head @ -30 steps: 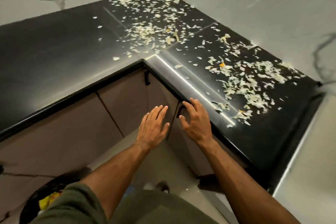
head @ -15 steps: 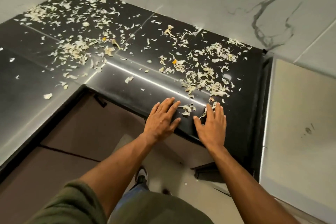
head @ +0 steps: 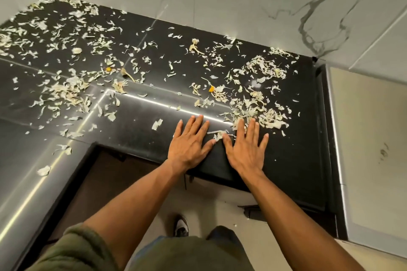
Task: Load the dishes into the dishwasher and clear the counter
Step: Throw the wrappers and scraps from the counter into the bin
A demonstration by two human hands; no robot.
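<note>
Both hands, left hand (head: 189, 143) and right hand (head: 247, 147), are being laid flat, fingers released, on the counter (head: 136, 125); scraps (head: 253, 105) are likely being scattered floorward by hasty sweeping.

Your left hand (head: 189, 142) and right hand (head: 247, 148) lie flat on the black countertop (head: 136, 121). At 9 o'clock the surface is nearly bare. From 11 to 2 o'clock, pale vegetable scraps (head: 255, 103) litter it up to the marble wall (head: 231, 0). A tall panel (head: 372, 138) blocks 3 o'clock.
</note>
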